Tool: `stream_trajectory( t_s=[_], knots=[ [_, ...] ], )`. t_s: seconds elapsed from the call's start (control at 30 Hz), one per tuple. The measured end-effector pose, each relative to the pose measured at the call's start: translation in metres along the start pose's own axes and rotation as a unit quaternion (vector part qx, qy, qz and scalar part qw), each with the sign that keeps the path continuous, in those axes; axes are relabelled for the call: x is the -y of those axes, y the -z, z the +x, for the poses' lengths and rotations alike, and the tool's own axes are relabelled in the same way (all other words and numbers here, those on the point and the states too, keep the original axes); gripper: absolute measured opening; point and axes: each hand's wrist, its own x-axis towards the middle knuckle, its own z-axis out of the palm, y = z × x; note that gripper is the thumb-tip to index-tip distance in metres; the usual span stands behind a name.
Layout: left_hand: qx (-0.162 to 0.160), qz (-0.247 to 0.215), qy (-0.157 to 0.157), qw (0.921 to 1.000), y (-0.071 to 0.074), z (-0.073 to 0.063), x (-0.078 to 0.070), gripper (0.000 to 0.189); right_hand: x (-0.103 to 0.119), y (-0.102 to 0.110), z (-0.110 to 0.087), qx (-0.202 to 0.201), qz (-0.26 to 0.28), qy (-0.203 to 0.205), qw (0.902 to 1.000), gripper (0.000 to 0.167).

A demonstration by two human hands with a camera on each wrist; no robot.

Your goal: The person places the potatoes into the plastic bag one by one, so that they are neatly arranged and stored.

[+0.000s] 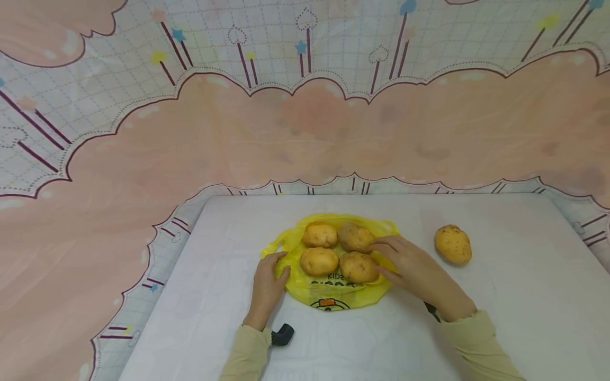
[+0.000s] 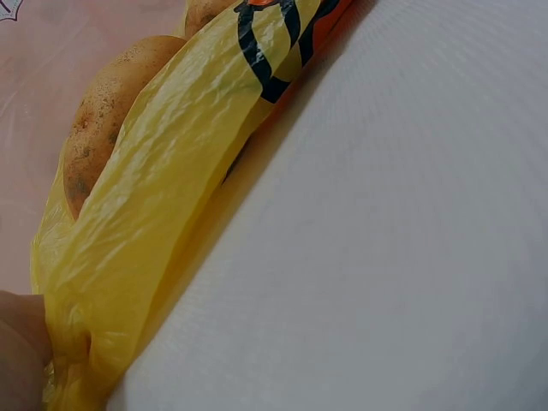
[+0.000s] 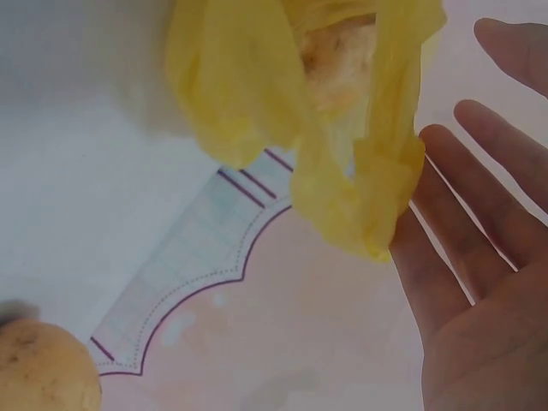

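A yellow plastic bag (image 1: 305, 296) with dark printing lies spread on the white table, its mouth facing up. Several potatoes (image 1: 320, 262) sit inside it in two rows. At the bag's left edge my left hand (image 1: 268, 283) grips the gathered plastic, which bunches by the fingers in the left wrist view. My right hand (image 1: 421, 272) is at the bag's right side, thumb and fingers spread. In the right wrist view its fingers (image 3: 467, 218) are extended, touching the yellow plastic (image 3: 377, 188) near the bag's handle. Part of the right-hand potatoes is covered by those fingers.
A single potato (image 1: 453, 244) lies on the table to the right of the bag, beyond my right hand. Behind the white table (image 1: 200, 317) hangs a patterned pink and white cloth (image 1: 305, 127). A black wrist device (image 1: 283, 335) sticks out beside my left sleeve.
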Motion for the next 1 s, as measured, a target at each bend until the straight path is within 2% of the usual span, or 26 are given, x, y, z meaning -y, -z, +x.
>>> stream_trajectory(
  t_s=[0.3,0.6,0.8,1.0],
  knots=[
    [-0.005,0.002,-0.002,1.0,0.0,0.0,0.0,0.034,-0.009,0.005,-0.009,0.004,-0.025,-0.016,0.9995,0.045],
    [-0.014,0.006,-0.015,0.9998,-0.001,0.0,0.002,0.033,-0.015,0.013,-0.015,0.03,-0.022,-0.058,0.9976,0.046],
    [-0.014,0.006,-0.018,0.9997,-0.001,-0.001,0.001,0.034,-0.023,0.015,-0.019,0.007,-0.02,-0.049,0.9986,0.049],
    [-0.035,0.015,-0.037,0.9986,-0.003,-0.001,0.003,0.034,-0.029,0.015,-0.023,-0.002,-0.03,-0.047,0.9984,0.049]
  ],
)
